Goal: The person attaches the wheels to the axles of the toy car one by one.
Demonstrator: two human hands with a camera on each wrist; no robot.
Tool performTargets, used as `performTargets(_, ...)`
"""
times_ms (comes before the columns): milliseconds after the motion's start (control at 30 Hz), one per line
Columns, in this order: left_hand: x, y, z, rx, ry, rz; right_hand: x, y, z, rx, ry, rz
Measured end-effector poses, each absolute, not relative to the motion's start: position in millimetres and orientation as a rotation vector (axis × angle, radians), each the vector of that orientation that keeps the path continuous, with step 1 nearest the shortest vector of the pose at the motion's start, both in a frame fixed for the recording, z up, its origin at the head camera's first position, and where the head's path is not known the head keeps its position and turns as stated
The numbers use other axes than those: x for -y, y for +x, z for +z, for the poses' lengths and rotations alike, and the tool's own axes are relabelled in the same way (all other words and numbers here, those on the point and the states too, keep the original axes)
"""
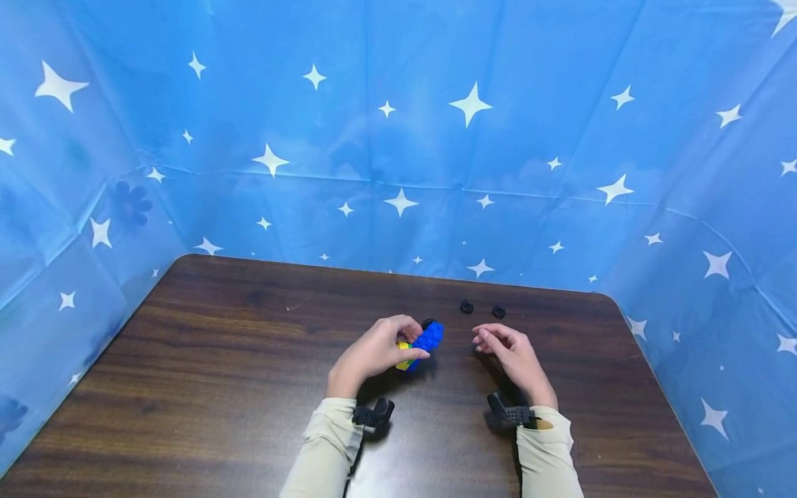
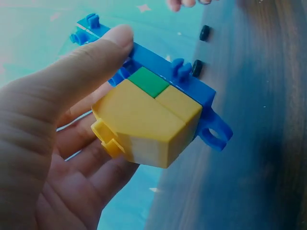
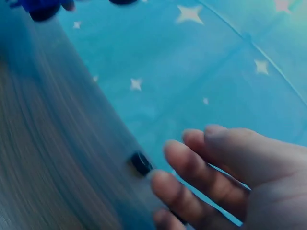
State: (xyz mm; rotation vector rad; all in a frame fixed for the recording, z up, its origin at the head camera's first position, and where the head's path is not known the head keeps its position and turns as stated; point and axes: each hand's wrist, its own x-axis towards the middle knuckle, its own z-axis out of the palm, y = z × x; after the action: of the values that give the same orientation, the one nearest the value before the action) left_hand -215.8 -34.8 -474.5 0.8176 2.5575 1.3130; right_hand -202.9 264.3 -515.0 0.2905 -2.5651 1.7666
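My left hand (image 1: 376, 349) holds a toy block car (image 1: 428, 337) between thumb and fingers, above the table. In the left wrist view its long blue base (image 2: 158, 67) carries a yellow block (image 2: 139, 108) and a green block (image 2: 148, 81), with a blue loop at one end. A black wheel (image 1: 427, 323) shows on the car's far side. To the right of it, my right hand (image 1: 510, 353) hovers with loosely bent fingers and nothing visible in them. Just beyond that hand lie two loose black wheels, a left wheel (image 1: 467, 306) and a right wheel (image 1: 499, 311).
The dark wooden table (image 1: 218, 387) extends on both sides of the arms. A blue curtain (image 1: 398, 138) with white stars surrounds its back and sides. Each wrist wears a black camera mount, one being the left mount (image 1: 373, 413).
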Motion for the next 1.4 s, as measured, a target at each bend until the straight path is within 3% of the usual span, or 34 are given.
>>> performTargets(167, 38, -217, -471, -2.535, 0.722, 1.384, -284, -205, -522, 2.476, 0.045, 1.680)
performTargets(367, 42, -219, -469, -2.505, 0.665, 1.456, -293, -206, -526, 2.455, -0.066, 1.641)
performTargets(767, 50, -222, -465, -2.452, 0.581, 1.575, -296, -216, -533, 2.507, -0.177, 1.380)
performTargets(1400, 57, -219, -472, -2.389, 0.550, 1.570, -304, -236, -546, 2.629, -0.130, 1.075)
